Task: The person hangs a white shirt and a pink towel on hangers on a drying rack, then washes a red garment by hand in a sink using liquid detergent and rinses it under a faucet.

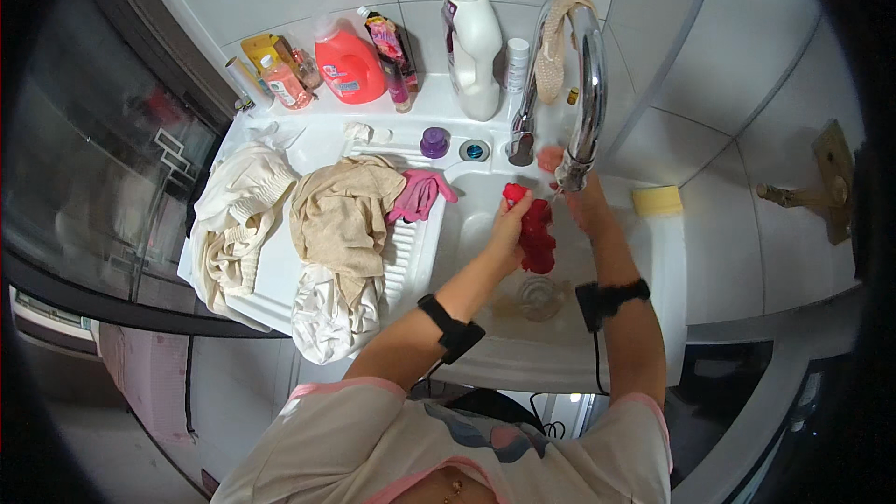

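Observation:
Over the white sink basin (467, 317), my left hand (506, 233) is closed around a wet-looking red cloth (537, 241), which hangs down in a crumpled strip. A bit of the cloth sticks out above my thumb. My right hand (585, 207) is just right of it, right by the spout of the tall chrome faucet (594, 84). The spout covers part of that hand, so its finger pose is unclear. Below the cloth, the round drain (539, 297) shows at the bottom of the basin. A beige mesh pouch (551, 56) hangs from the faucet's arch.
Left of the basin, the ribbed drainboard (403, 257) carries a pink cloth (420, 196), a beige garment (345, 215) and white garments (245, 187). Along the back ledge stand a white jug (476, 56), a red detergent bottle (347, 65) and a purple cap (434, 142). A yellow sponge (657, 201) rests at right.

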Tool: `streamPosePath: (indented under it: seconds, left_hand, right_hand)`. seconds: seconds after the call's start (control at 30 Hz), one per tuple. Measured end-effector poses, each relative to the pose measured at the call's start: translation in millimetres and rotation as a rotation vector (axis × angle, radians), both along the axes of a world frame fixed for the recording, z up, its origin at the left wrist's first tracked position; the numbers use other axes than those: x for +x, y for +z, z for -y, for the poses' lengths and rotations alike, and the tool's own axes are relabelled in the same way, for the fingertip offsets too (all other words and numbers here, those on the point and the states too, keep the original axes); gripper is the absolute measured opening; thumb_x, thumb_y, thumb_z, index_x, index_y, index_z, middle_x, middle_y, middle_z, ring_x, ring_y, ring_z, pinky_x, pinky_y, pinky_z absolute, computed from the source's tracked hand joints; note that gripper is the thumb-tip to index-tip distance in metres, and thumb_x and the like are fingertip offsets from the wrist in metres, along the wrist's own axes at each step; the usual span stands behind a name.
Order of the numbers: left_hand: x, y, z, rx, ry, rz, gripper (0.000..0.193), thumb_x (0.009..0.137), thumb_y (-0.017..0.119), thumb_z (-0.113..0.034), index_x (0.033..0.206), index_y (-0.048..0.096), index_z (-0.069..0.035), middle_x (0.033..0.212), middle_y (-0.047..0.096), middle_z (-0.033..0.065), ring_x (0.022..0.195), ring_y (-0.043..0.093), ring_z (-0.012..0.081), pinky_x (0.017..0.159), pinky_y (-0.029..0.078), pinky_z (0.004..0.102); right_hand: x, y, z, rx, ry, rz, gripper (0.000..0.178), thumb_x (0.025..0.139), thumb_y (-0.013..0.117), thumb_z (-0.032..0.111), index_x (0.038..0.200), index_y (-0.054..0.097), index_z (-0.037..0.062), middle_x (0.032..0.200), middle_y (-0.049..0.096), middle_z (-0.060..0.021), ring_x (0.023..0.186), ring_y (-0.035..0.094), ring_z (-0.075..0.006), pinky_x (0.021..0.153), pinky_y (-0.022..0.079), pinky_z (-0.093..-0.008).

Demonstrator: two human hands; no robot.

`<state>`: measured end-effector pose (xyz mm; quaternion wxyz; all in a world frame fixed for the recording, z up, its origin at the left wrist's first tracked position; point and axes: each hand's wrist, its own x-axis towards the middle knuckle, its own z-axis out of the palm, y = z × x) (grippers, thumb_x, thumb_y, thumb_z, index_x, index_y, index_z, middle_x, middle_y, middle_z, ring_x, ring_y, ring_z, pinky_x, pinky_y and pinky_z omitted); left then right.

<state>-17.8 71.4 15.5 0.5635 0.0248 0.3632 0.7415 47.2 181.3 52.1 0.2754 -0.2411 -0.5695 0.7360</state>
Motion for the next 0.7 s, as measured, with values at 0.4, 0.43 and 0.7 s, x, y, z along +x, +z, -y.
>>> streamPosePath:
  seconds: [0.4,0.43,0.7]
  left_hand:
    - [-31.4,31.7,34.2,-0.008,0.215,-0.415,0.008,0.084,0.049,-0.016,0.084,0.048,-0.009,0.082,0.052,0.0013,0.072,0.046,0.0087,0.065,0.039,0.0233]
    - [-35.5,31.3,42.7,-0.102,0.152,-0.447,0.006,0.081,0.051,-0.013,0.086,0.049,-0.009,0.082,0.052,0.0001,0.073,0.047,0.0080,0.063,0.039,0.0221]
    - [-39.0,24.0,66.6,-0.305,-0.303,-0.057,0.055,0.070,0.050,-0.052,0.111,0.043,-0.015,0.108,0.047,0.0055,0.086,0.048,0.0253,0.081,0.033,0.0485]
  right_hand:
    - [27.5,-16.5,47.1,0.114,0.226,0.261,0.044,0.067,0.065,0.008,0.106,0.046,0.0019,0.091,0.056,-0.0060,0.078,0.054,-0.0133,0.067,0.045,-0.0259]
    - [30.7,-16.0,44.2,0.119,0.166,0.318,0.038,0.068,0.062,0.007,0.103,0.047,0.0020,0.086,0.056,-0.0050,0.073,0.054,-0.0123,0.062,0.045,-0.0243]
    - [20.2,6.2,77.5,0.106,-0.082,0.020,0.031,0.065,0.050,0.001,0.096,0.049,-0.0003,0.084,0.056,-0.0068,0.072,0.054,-0.0119,0.061,0.045,-0.0222]
